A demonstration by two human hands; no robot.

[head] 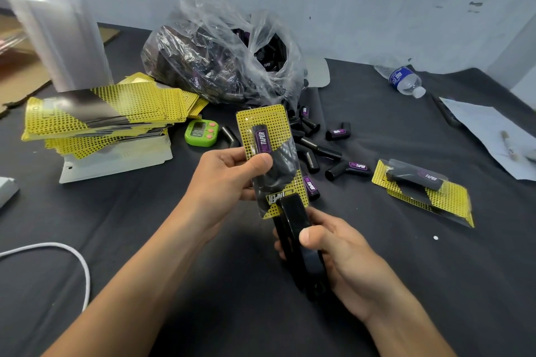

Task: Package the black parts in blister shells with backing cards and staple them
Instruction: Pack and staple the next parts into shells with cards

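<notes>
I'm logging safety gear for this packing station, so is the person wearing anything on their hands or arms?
No. The left hand and right hand are bare: no gloves, rings or watch in view. The left forearm and right forearm are uncovered, no sleeves showing.

Card stack [95,113] left, parts bag [220,61] behind, loose parts [319,151] before it, pack [423,191] right.

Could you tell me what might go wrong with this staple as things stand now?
The pack is held in mid-air by the left hand alone, so it may twist and the staple land crooked. The stapler in the right hand bites only its bottom edge and might slip off.
</notes>
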